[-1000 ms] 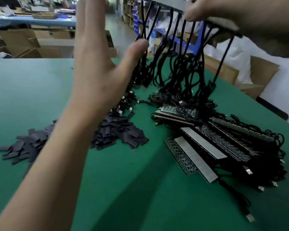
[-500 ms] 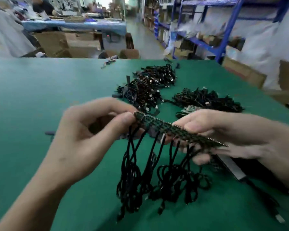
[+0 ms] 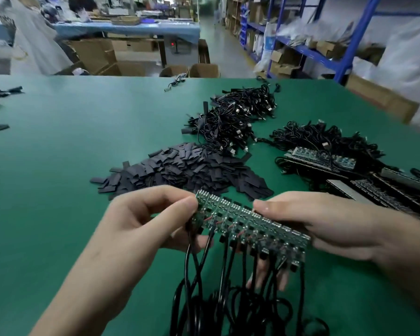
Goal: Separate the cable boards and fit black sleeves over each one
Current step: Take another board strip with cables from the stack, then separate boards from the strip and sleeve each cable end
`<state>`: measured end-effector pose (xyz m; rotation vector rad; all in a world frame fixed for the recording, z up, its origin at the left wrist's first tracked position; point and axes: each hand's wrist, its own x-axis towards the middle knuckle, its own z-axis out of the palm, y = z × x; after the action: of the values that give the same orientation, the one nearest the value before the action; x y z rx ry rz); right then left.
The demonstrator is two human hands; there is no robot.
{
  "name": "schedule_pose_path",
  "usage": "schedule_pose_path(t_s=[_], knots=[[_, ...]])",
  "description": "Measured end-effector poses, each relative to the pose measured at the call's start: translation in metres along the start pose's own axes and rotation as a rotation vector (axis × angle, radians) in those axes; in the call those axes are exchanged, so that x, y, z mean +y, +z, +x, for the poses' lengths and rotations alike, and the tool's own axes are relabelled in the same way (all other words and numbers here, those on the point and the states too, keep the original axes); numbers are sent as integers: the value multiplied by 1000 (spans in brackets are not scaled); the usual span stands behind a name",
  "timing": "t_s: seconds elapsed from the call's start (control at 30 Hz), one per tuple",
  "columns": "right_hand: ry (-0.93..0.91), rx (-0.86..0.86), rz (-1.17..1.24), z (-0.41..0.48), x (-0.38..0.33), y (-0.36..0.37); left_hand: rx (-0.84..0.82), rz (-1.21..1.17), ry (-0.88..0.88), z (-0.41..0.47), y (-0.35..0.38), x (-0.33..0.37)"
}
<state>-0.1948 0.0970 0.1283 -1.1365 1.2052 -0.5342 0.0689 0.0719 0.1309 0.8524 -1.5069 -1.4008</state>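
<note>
I hold the strip of cable boards [image 3: 250, 226] in the air above the desk [image 3: 58, 146], and its long side runs from one hand to the other. The fingers [image 3: 175, 200] of my left hand [image 3: 141, 221] are curled and pinch only the end board. The fingers [image 3: 286, 207] of my right hand [image 3: 330, 229] are curled over the top edge of the remaining boards, and other fingers support them from beneath. I believe this grip is for breaking off the end board: the right hand keeps the strip steady and the left one bends a single board away. The black cables [image 3: 226, 282] hang freely from the lower edge, below my fingers, so they stay out of the breaking line.

The pile of black sleeves [image 3: 187, 168] lies just beyond my fingertips, near enough for a short reach. Behind it is a heap of loose cables [image 3: 235, 117]. Beside my right fingers, further strips [image 3: 364, 185] are stacked close to the wrist, so on that side the room is narrow. The widest room is to the left of my left fingers, where the green surface runs far. The far edge of the desk is well beyond the heaps. The near edge I cannot see, and I cannot tell whether the cable loops touch the desk.
</note>
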Motion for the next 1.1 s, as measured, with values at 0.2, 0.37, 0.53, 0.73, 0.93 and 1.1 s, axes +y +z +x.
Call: schedule_pose_path(t_s=[0.2,0.37,0.53,0.73,0.93,1.1], knots=[[162,20,58,37,27,-6,-12,-38,-438,32,-1,-81],[69,257,-581,64,45,-12,-123,85,-428,50,-5,-108],[-128,332,-686,80,37,3,-307,415,-298,74,-10,-102],[-185,348,-581,93,40,19,-316,304,-263,81,-13,-107],[-245,334,-566,103,42,18,-306,145,-285,79,-21,-116],[-295,226,-480,106,36,16,-320,-49,-361,78,-28,-118]])
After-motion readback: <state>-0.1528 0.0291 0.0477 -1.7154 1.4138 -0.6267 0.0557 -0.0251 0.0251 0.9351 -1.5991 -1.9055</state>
